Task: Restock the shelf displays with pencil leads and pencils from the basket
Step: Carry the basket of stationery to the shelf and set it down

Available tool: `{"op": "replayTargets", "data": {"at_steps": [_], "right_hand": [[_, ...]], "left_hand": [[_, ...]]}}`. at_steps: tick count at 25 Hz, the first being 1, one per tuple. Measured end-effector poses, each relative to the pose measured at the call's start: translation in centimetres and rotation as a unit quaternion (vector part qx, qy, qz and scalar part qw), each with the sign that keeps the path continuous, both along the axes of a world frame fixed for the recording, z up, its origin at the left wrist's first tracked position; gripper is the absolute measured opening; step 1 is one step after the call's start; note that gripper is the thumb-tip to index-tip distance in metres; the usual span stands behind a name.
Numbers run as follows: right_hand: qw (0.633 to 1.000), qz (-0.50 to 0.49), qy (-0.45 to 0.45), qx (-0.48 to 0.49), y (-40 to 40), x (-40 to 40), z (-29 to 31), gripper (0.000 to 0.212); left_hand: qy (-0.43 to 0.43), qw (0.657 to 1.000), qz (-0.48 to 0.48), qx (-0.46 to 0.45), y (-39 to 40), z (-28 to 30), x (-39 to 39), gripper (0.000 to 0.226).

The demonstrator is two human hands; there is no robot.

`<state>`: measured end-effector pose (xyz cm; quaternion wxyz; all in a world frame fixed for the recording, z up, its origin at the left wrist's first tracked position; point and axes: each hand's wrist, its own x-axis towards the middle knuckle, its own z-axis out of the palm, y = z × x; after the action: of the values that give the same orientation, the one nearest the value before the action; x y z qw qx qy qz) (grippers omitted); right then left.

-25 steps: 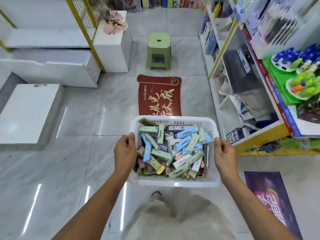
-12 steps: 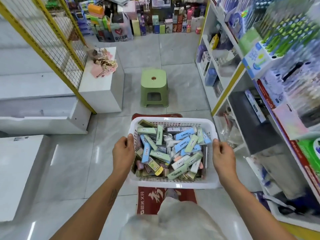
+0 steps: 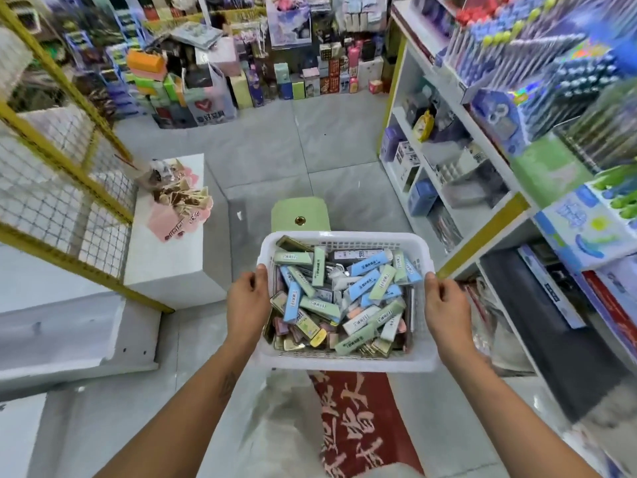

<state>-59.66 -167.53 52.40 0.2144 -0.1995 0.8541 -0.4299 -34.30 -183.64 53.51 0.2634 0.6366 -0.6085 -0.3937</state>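
White perforated plastic makes up the basket (image 3: 348, 365), which the person carries at waist height, just above a green stool (image 3: 299, 215) and a red floor mat (image 3: 358, 422). The left hand (image 3: 249, 303) is clamped on the basket's left rim and the right hand (image 3: 444, 310) on its right rim, thumbs over the top edge on both sides.

Inside the basket lies a loose heap of small pencil lead boxes (image 3: 339, 300) in blue, green and pink. Each box looks light and rigid, though the full load probably gives the basket some weight (the thin walls may flex). The boxes would slide if it tipped, so keeping it level and held at both rims seems wise. A single box should pinch easily by its long sides.

To the basket's right stand the shelf displays (image 3: 489, 174), their edges jutting close. Open floor lies ahead of the basket, past the stool; a white block (image 3: 172, 257) sits to its left.
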Motion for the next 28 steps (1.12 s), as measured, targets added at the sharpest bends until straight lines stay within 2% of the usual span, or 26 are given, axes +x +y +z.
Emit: {"op": "replayTargets", "data": {"at_steps": [7,15,23,28], "right_hand": [[0.993,-0.118,-0.012,-0.004,-16.9,-3.7,-0.5,0.038],[0.976,-0.213,-0.033,-0.012,-32.0,-14.9,-4.4,0.038],[0.946,-0.319,-0.063,0.008,-40.2,-23.7,-6.2,0.038],[0.9,-0.428,-0.082,0.014,-42.6,-26.0,-9.2,0.039]], "left_hand": [[-0.009,0.994,-0.112,0.005,-22.3,0.3,-7.7,0.052],[-0.029,0.983,-0.18,-0.008,-40.6,-2.5,-23.3,0.049],[-0.042,0.957,-0.288,-0.01,-51.7,-3.5,-37.9,0.046],[-0.061,0.911,-0.408,-0.008,-55.8,-6.9,-47.3,0.046]]}}
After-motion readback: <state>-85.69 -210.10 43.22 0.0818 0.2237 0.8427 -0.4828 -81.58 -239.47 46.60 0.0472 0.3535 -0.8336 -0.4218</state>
